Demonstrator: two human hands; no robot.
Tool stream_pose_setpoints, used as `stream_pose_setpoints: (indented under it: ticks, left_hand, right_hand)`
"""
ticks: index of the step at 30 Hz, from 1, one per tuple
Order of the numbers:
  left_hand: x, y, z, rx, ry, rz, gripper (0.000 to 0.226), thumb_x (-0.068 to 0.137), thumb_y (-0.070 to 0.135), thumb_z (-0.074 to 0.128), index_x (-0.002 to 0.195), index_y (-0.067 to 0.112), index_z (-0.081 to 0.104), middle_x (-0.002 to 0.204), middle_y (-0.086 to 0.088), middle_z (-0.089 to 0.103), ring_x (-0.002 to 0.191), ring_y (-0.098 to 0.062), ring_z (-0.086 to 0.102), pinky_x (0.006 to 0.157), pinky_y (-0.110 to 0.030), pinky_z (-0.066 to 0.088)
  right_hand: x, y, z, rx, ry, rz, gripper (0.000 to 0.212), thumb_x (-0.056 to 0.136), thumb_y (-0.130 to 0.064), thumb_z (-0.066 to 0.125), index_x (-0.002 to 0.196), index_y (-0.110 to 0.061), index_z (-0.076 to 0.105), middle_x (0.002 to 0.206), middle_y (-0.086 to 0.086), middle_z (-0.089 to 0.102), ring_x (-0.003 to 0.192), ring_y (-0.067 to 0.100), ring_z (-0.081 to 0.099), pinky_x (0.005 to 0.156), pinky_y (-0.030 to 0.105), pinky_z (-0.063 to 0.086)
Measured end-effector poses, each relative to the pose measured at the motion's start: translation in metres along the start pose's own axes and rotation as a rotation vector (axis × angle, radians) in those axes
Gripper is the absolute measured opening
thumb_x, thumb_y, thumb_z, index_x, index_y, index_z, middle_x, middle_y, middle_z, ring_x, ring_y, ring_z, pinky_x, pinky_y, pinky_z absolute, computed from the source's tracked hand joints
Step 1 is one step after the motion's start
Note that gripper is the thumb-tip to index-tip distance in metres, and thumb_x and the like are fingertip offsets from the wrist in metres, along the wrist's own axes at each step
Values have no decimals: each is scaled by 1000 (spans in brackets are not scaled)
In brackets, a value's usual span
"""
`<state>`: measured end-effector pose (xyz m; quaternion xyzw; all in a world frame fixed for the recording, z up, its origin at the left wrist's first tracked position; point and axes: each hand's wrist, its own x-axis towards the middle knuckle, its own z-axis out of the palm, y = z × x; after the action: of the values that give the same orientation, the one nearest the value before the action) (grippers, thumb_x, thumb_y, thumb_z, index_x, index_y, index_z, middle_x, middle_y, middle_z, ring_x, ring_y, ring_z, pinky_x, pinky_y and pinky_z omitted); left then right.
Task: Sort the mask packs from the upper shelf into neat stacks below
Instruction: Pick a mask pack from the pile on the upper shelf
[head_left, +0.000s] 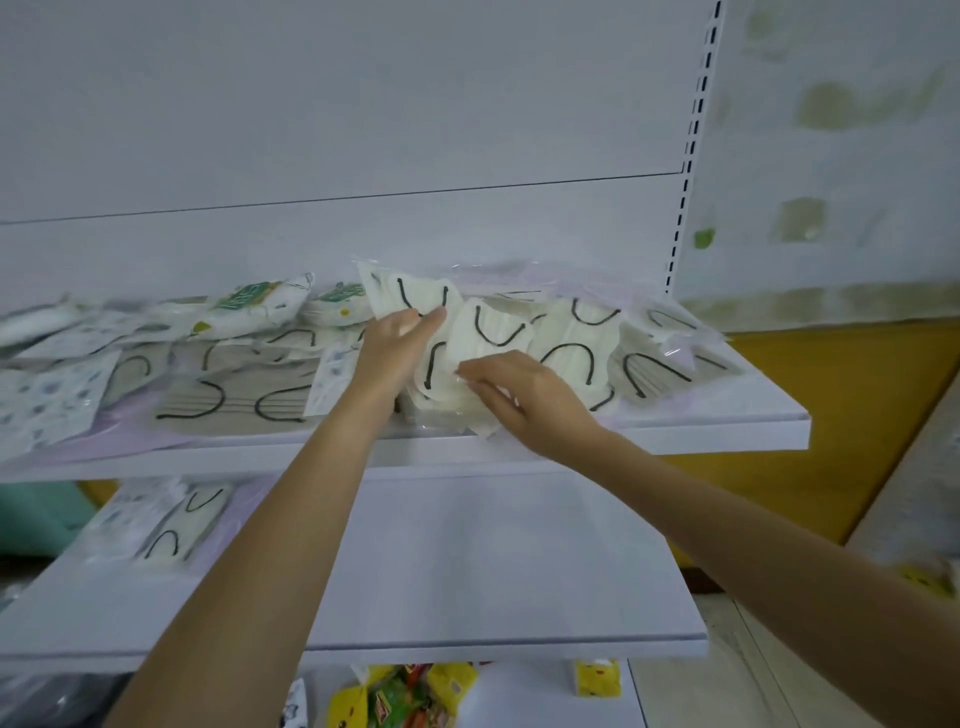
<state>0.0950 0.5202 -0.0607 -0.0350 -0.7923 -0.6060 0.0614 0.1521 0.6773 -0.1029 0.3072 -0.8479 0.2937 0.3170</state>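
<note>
— On upper shelf (727, 415), mask packs (234, 384) scattered; left hand (397, 338) flat, fingers straight against tilted pack (410, 296)
— And right hand (519, 400)?
— Curled, pinching cream pack (467, 343) at its edge. Below, on lower shelf (467, 571), small stack (176, 525) far left

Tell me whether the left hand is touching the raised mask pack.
Touching. Head view: fingers of the left hand lie against the raised mask pack, overlapping its lower edge.
</note>
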Motion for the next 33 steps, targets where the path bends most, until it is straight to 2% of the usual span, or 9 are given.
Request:
stream_pose_setpoints:
  ticks: [2,6,9,13,17,21,25,30,33]
  left_hand:
    - [-3,-4,-3,19,-7,-6,60,82,50,64,131,17,51,136,4,44,124,-12,44,96,-27,35]
    - [-8,-2,-10,-40,-14,-8,76,70,52,72,129,8,53,137,-6,53,124,-19,51,102,-33,40]
    - [-9,-6,-17,3,-3,69,53,80,18,69,130,9,54,125,-2,60,112,-16,58,100,-34,46]
    - [-9,-9,-27,47,126,124,56,83,6,62,136,17,45,136,-2,50,124,-19,49,104,-39,42]
    - [-15,-7,-35,69,207,211,59,90,4,54,142,23,35,146,7,34,135,-9,30,107,-23,28]
    - [-18,-11,-42,58,273,165,38,94,10,48,131,20,51,138,6,43,126,-4,37,96,-16,29]
    - [-19,-10,-54,17,312,143,37,96,16,47,133,18,49,141,3,42,130,-10,38,98,-19,30]
    - [-26,-13,-72,-11,369,137,37,97,24,47,134,19,48,140,4,41,126,-7,40,96,-18,29]
    - [-30,-14,-82,-112,391,95,39,95,36,48,129,17,53,136,3,45,121,-8,45,94,-20,33]
  right_hand:
    - [-3,-3,5,-12,8,-126,31,92,-17,44,106,-3,67,98,8,70,90,18,58,79,24,44]
    - [5,-10,8,-112,151,-250,27,91,-11,45,100,-2,69,90,8,70,82,28,64,67,37,52]
    - [11,-12,6,-11,-37,-271,31,95,-21,43,105,-5,68,98,6,70,90,24,63,78,36,49]
    - [36,15,-1,175,-112,203,43,97,-37,37,125,-12,57,122,3,61,112,17,54,93,28,40]
    - [71,63,-8,-342,-266,538,61,93,-24,48,144,-7,21,138,18,43,129,34,35,103,42,30]
    - [75,83,-1,-591,-394,660,47,94,-27,45,134,-7,33,132,17,47,127,34,35,107,44,25]
    - [88,80,6,-706,-241,559,30,93,-12,37,119,-8,52,117,14,58,113,31,47,96,38,32]
    - [105,43,1,-294,173,530,26,94,-18,43,106,-4,61,106,14,61,94,31,56,77,33,39]
    - [101,-11,21,-111,287,238,20,92,-18,51,99,-6,66,93,11,63,81,26,58,69,26,37]
